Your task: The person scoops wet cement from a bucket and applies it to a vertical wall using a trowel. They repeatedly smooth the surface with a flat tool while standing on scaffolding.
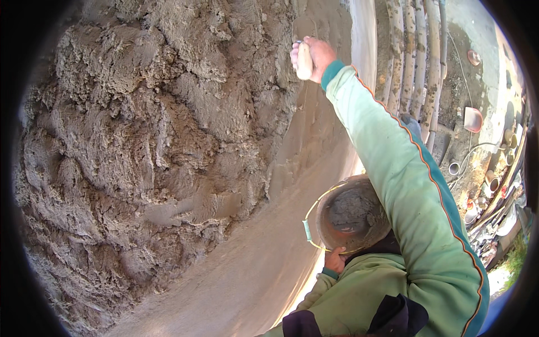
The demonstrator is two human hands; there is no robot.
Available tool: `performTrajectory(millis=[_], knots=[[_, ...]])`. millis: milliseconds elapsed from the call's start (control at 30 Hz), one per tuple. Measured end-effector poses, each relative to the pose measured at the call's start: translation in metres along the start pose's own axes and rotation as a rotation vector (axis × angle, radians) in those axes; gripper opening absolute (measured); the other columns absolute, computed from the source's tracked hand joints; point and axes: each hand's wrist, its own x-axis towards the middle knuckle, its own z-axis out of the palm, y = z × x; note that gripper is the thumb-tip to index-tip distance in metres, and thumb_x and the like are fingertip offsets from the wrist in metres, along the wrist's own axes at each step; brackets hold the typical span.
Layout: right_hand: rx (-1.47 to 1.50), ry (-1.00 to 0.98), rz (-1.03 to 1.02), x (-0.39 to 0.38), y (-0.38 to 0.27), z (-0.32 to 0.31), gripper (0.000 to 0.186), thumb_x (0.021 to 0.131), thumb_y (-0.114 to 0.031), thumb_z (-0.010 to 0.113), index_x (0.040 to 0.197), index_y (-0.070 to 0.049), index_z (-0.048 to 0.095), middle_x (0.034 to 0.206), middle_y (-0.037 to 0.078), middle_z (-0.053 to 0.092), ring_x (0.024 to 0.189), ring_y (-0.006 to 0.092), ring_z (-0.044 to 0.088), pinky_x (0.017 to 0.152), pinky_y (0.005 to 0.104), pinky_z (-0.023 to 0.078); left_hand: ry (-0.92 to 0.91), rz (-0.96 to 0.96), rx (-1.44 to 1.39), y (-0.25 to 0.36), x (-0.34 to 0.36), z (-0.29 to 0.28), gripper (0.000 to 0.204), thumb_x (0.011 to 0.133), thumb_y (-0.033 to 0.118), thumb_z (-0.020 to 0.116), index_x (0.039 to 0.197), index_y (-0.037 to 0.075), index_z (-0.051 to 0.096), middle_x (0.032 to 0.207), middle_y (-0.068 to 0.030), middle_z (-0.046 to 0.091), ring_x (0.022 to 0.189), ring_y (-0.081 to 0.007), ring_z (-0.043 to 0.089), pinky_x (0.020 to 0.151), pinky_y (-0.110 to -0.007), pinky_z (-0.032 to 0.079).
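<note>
Likely heavy and stiff, the bucket (368, 240) of mortar (351, 214) suits holding at its rim (319, 223), where the left hand (335, 260) grips; the right hand (316, 58) clasps a pale handle (304, 63).

1. We are seeing the ground (463, 28) along the right, its grey surface bending toward the rim.
2. On it, a pale, red-edged pan (473, 120) is lying near the middle of that strip, and a small round reddish thing (474, 57) is lying farther up.
3. Below the pan, we are finding a round, open-ended container (453, 168), with a dark hose (482, 144) curving nearby.
4. Toward the right edge, several containers (492, 181) are crowding mixed clutter (494, 219), and grass (516, 259) is showing lower down.
</note>
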Motion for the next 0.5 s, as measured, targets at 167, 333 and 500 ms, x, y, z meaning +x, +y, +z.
performTrajectory(millis=[167,333,500], knots=[[-0.429,0.016,0.078,-0.084,0.037,-0.009,0.035,0.1,-0.042,0.045,0.097,-0.009,0.054,0.072,0.004,0.052,0.058,0.0184,0.054,0.051,0.0355,0.048,-0.093,0.016,0.029,0.016,0.007,0.02,0.045,0.088,0.004,0.05,0.131,-0.005,0.041,0.127,-0.0229,0.054,0.114,-0.0393,0.057,0.101,-0.054,0.045],[-1.017,-0.157,0.244,-0.234,0.054,-0.076,0.036,0.094,-0.041,0.057,0.092,-0.006,0.055,0.068,0.003,0.055,0.053,0.0133,0.055,0.049,0.029,0.046,-0.068,0.089,0.174,0.05,0.021,0.06,0.043,0.087,0.002,0.049,0.129,-0.003,0.044,0.125,-0.0216,0.056,0.11,-0.0379,0.059,0.099,-0.052,0.048],[-1.916,-0.065,0.487,-0.344,0.041,-0.148,0.039,0.09,-0.038,0.06,0.092,0.001,0.058,0.077,0.016,0.065,0.074,0.0323,0.068,0.07,0.0443,0.054,0.013,0.137,0.294,0.084,0.002,0.143,0.036,0.083,-0.001,0.051,0.119,0.0,0.05,0.112,-0.0165,0.06,0.101,-0.0332,0.062,0.087,-0.047,0.056]])
